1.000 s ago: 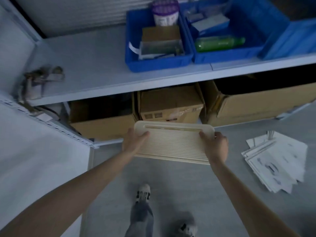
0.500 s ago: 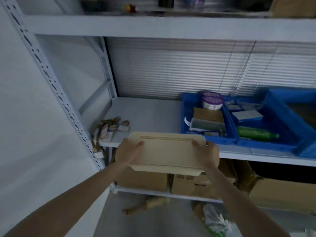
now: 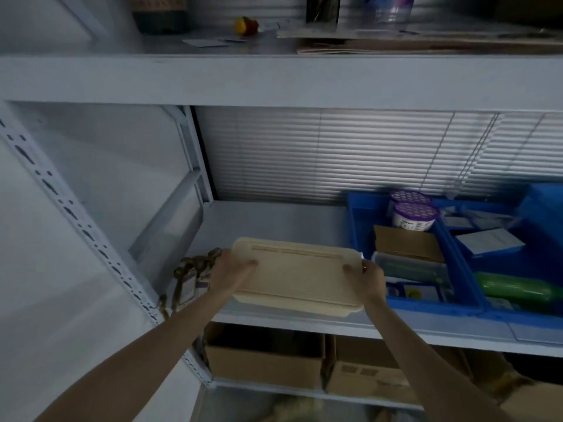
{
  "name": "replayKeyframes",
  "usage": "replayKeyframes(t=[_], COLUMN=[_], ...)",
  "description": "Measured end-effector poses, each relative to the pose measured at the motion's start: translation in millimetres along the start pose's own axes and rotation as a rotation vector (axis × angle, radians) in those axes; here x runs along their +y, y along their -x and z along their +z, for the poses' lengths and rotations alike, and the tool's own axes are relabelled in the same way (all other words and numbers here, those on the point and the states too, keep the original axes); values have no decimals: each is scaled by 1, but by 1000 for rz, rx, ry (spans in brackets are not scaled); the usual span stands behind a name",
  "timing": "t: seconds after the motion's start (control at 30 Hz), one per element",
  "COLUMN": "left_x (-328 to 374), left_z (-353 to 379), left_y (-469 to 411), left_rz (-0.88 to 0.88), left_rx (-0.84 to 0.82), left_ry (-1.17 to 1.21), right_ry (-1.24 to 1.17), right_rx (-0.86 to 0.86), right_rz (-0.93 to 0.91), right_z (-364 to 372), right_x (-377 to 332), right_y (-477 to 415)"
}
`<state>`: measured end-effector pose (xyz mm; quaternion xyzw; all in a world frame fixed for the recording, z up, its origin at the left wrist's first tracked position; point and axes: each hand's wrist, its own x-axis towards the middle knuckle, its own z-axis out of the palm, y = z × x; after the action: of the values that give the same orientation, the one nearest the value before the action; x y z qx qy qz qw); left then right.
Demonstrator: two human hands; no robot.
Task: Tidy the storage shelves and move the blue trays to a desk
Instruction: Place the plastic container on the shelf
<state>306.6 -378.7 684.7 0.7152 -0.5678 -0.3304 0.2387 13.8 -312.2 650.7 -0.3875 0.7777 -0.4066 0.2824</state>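
A cream ribbed plastic tray [image 3: 297,277] is held flat over the front of the middle shelf [image 3: 274,220]. My left hand [image 3: 230,274] grips its left end and my right hand [image 3: 370,277] grips its right end, thumbs on top. To the right on the same shelf stand two blue trays. The nearer blue tray [image 3: 362,226] holds purple-lidded tubs, a cardboard piece and small boxes. The farther blue tray [image 3: 539,260] holds papers and a green bottle [image 3: 515,289].
A bundle of brown straps with tags [image 3: 190,280] lies at the shelf's left front. The upper shelf [image 3: 274,77] carries a jar, a small toy, bottles and papers. Cardboard boxes [image 3: 265,357] fill the shelf below. A slotted white upright [image 3: 76,217] runs down the left.
Both hands lifted the cream tray from floor level up to the middle shelf and moved it forward over the shelf's front. My view tilted up, showing the upper shelf.
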Motion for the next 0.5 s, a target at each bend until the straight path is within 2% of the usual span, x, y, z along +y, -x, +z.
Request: replayKeyframes(t=[0.2,0.37,0.43,0.5], left_x=[13,24,19,7], left_z=[25,45,50,56], left_y=[-43,-65,-76,-79], left_rz=[-3,23,65,280], left_rx=[-55,-109,-75,12], left_ry=[-65,66,31,-173], right_ry=[-41,9,143,423], right_rx=[-53,-66,-54,5], right_rz=[-13,-8,-76,-288], right_z=[10,15,16,18], right_x=[5,5,5,10], right_y=[-54,-83,-87,-78])
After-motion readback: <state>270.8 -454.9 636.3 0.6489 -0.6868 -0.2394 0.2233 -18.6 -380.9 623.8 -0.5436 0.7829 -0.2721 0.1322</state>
